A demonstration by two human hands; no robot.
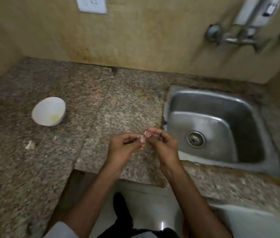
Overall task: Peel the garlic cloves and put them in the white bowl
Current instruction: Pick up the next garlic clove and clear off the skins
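A white bowl point(48, 111) sits at the left of the speckled granite tabletop point(101, 100), with a pale garlic scrap point(30, 145) lying on the stone nearer the camera. At centre, the left hand point(125, 145) and right hand point(163, 141) both pinch a small garlic piece point(145, 134) at their fingertips, above the tabletop's edge. A steel sink point(204, 100) lies to the right.

No legible text, brand or number anywhere; possibly print on the blurred wall unit point(254, 12), unreadable
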